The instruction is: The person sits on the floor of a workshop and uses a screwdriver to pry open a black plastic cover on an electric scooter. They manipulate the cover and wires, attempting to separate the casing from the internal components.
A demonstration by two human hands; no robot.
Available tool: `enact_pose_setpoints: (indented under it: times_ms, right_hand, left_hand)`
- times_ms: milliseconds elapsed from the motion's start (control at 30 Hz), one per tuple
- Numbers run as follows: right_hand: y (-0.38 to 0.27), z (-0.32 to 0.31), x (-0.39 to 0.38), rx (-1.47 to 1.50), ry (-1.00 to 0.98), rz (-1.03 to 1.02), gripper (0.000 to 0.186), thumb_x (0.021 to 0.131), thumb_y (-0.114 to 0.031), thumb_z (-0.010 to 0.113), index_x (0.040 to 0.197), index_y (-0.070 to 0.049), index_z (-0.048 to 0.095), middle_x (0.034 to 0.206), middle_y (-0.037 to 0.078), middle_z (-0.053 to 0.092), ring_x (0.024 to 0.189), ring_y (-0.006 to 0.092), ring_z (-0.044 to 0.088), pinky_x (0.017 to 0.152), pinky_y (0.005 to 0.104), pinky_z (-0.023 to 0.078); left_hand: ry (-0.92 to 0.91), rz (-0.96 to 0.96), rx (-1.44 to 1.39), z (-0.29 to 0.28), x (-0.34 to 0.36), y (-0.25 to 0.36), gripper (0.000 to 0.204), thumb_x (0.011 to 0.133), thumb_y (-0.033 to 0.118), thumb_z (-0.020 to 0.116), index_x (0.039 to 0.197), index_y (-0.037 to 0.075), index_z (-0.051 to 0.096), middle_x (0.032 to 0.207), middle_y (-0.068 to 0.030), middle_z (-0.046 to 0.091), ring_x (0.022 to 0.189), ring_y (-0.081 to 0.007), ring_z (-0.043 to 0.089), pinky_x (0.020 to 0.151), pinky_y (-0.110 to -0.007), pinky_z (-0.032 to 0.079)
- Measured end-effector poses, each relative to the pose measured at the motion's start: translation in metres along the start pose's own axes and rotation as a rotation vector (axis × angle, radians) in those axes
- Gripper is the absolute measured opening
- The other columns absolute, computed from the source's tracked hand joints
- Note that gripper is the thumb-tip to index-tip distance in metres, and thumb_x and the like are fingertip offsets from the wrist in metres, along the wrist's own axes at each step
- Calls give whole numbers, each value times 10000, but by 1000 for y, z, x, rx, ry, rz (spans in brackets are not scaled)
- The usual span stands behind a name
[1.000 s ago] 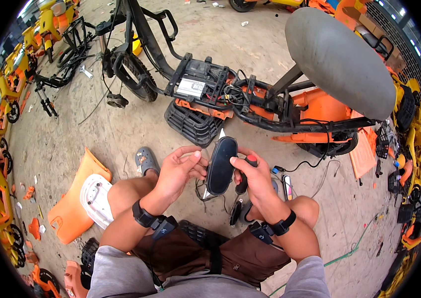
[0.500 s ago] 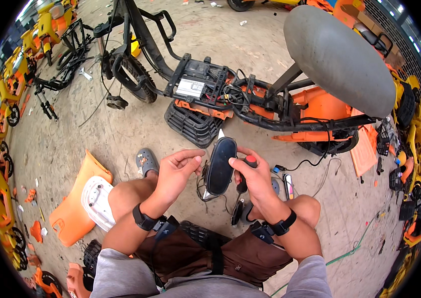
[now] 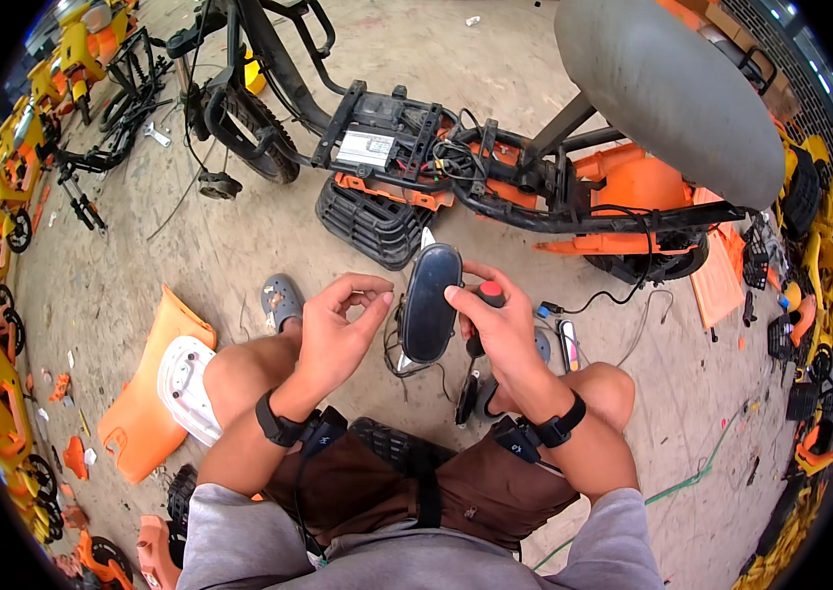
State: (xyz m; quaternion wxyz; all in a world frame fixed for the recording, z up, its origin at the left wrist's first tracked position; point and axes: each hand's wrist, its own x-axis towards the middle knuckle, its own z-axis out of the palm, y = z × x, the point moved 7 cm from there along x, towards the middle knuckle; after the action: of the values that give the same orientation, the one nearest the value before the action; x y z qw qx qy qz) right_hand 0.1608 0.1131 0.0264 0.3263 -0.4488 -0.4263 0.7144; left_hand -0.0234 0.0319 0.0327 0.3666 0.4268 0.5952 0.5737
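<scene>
A dark, glossy oval panel (image 3: 431, 305), likely a scooter display, is held upright before me. Pale pointed pieces stick out behind its top and bottom, and thin wires hang at its left edge. My right hand (image 3: 497, 320) grips its right side, thumb on the front. That same hand also keeps a screwdriver (image 3: 491, 292) with a red-and-black handle against its palm. Just left of the panel, my left hand (image 3: 343, 320) is closed in a pinch, thumb against fingertips, apart from the panel. Whatever it pinches, if anything, is too small to make out.
A stripped scooter frame (image 3: 387, 147) with a big grey seat (image 3: 672, 98) stands ahead. Orange (image 3: 161, 393) and white (image 3: 190, 388) body panels lie by my left knee. A wrench (image 3: 157, 135) and a utility knife (image 3: 568, 344) rest on the floor. Yellow scooters (image 3: 3, 256) line the left.
My left thumb and fingertips have come closer together in a pinch. Both hands and the panel sit slightly higher in view, with the panel still in my right hand.
</scene>
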Motion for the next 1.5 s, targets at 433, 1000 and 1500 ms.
enact_pose_setpoints:
  times_ms: [433,1000,1500]
  right_hand:
    - [-1,1,0,-24,0,2,459,843,-92,733,1254,21,565,791,24,629,574,71,522,511,236,415]
    - [5,-2,3,-14,0,-13,469,837,-109,746,1250,26,572,806,32,638,580,67,525,502,227,406]
    - [0,0,1,-22,-6,-4,477,852,-98,734,1269,35,545,766,22,611,584,73,513,514,243,407]
  left_hand:
    - [-27,127,198,6,-1,22,127,850,-39,691,974,-13,693,957,-91,679,834,-136,621,785,-262,505]
    - [-14,375,439,14,-6,37,196,780,-74,703,953,18,712,939,-104,688,875,-264,654,765,-334,526]
    - [17,451,463,14,-7,39,205,757,-77,726,945,6,711,933,-110,703,854,-269,663,763,-346,532]
